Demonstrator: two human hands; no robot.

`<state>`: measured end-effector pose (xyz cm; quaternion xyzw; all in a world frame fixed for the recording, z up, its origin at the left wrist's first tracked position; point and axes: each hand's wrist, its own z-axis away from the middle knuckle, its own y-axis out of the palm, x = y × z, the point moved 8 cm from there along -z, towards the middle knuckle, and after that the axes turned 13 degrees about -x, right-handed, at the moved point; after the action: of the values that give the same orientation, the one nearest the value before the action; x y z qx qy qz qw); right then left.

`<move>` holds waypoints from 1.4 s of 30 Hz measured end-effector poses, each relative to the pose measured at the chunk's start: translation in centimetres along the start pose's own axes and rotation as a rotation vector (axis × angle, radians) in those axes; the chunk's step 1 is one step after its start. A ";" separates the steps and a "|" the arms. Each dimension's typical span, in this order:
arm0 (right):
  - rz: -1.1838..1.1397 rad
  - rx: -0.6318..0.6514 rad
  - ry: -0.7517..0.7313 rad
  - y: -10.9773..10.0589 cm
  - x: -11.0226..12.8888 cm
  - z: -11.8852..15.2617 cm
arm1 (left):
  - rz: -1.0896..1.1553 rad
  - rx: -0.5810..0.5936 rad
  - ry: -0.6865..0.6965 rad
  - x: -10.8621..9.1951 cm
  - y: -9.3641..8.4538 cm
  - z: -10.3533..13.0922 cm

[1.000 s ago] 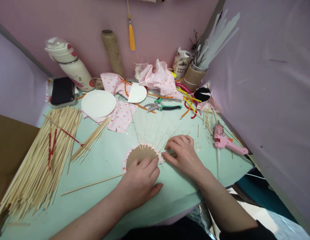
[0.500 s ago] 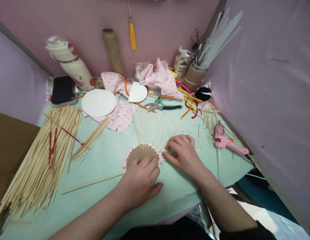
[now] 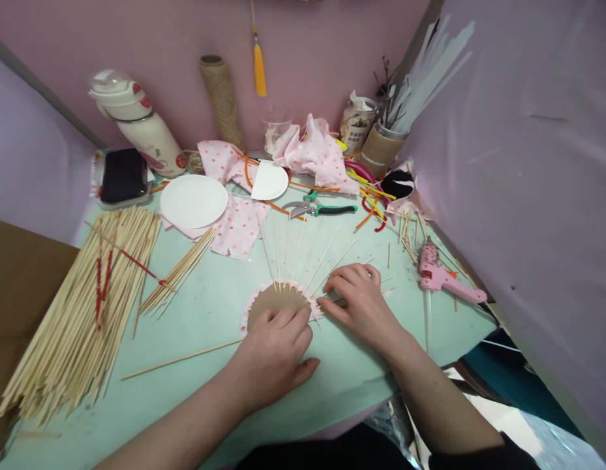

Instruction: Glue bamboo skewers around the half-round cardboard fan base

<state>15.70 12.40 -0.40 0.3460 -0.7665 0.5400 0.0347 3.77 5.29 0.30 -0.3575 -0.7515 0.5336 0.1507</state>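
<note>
Currently, the brown disc [image 3: 267, 304] lies flat on the green tabletop [image 3: 205, 405], partly under the left hand [image 3: 279, 349], its fingers close together, thumb apart. The right hand [image 3: 357, 299] curls over its right edge; whether those fingers pinch anything cannot be told. A slackening left hand could let the disc turn, and a brushing knuckle could skew the fanned sticks [image 3: 266, 252].

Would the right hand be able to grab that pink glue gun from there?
Probably yes: the pink glue gun lies on the table just beyond the right hand, with only thin stick pieces between, nothing tall.
</note>
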 end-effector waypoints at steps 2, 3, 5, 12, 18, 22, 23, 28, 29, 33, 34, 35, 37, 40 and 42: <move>-0.002 -0.003 0.000 0.0 0.0 0.0 | 0.002 -0.011 0.002 0.0 0.0 -0.1; -0.004 -0.004 0.001 0.0 0.0 0.0 | 0.004 -0.018 0.001 0.0 -0.1 -0.1; -0.011 -0.005 0.002 0.0 0.0 0.0 | 0.011 -0.028 -0.002 0.1 -0.1 -0.1; -0.019 0.000 0.006 -0.1 0.0 0.0 | 0.007 -0.020 -0.004 0.1 -0.2 0.0; -0.019 0.002 0.006 -0.1 0.0 0.0 | 0.007 -0.018 -0.006 0.1 -0.2 -0.1; -0.018 -0.005 0.005 -0.1 0.0 0.0 | 0.006 -0.011 -0.009 0.1 -0.2 0.0; -0.017 -0.006 0.004 -0.1 0.0 0.1 | 0.006 -0.010 -0.010 0.1 -0.2 0.0; -0.007 0.001 -0.001 -0.1 0.1 0.0 | 0.008 -0.004 -0.015 0.1 -0.2 0.0; -0.004 0.004 -0.001 -0.1 0.1 0.0 | 0.008 -0.004 -0.015 0.1 -0.2 -0.1; -0.006 0.009 0.009 -0.1 0.1 -0.1 | 0.007 -0.007 -0.012 0.1 -0.3 -0.1; -0.008 0.012 0.010 -0.1 0.1 -0.1 | 0.009 -0.008 -0.013 0.1 -0.3 -0.1; -0.008 0.014 0.009 -0.1 0.1 0.0 | 0.010 -0.008 -0.014 0.1 -0.3 -0.1; -0.006 0.015 0.005 -0.1 0.1 0.0 | 0.010 -0.009 -0.016 0.1 -0.2 -0.1; -0.009 0.008 0.003 -0.1 0.0 0.0 | 0.012 -0.018 -0.014 0.0 -0.3 -0.1; -0.012 0.008 0.005 -0.1 0.0 0.0 | 0.018 -0.030 -0.018 0.1 -0.4 -0.1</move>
<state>15.77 12.38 -0.28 0.3495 -0.7622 0.5436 0.0386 3.62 5.40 0.70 -0.3619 -0.7575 0.5267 0.1338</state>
